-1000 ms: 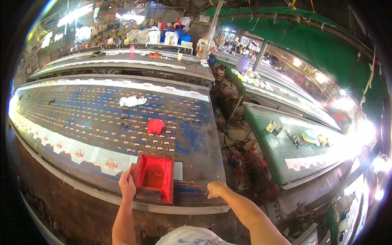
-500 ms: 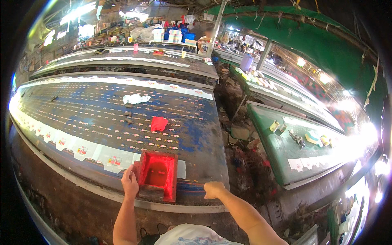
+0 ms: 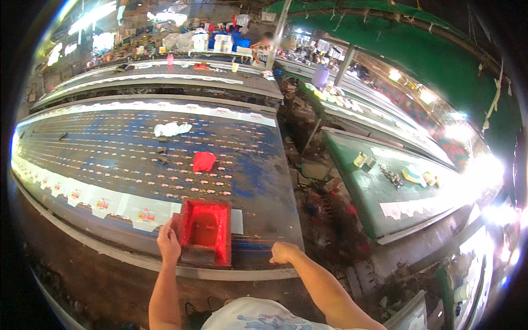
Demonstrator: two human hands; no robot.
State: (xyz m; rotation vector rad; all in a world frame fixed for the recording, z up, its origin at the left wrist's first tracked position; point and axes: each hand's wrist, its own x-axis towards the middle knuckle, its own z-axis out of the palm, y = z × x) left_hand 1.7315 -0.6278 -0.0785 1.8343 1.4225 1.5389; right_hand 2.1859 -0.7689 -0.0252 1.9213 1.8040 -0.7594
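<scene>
A wooden screen-printing frame (image 3: 225,242), its inside coated in red ink, rests near the front edge of a long dark printing table (image 3: 264,220). My left hand (image 3: 169,242) grips the frame's left side, fingers wrapped on the wood. Under the frame, a pale sheet (image 3: 237,221) sticks out on the right. My right hand (image 3: 283,253) is closed at the table's front right, apart from the frame. Thin coloured lines run along the tabletop beside it; whatever its fingers hold is hidden. Printed white pieces (image 3: 118,204) lie in a row left of the frame.
On the table lie a red cloth (image 3: 204,161) and a crumpled white cloth (image 3: 173,129). Across a littered aisle stands a green table (image 3: 357,192) with cans and pale pieces. Another long table (image 3: 165,82) stands behind. A person (image 3: 263,47) is in the background.
The whole view has shifted slightly, so the scene sits a little further left and higher. Both hands and the frame keep about the same places on the table.
</scene>
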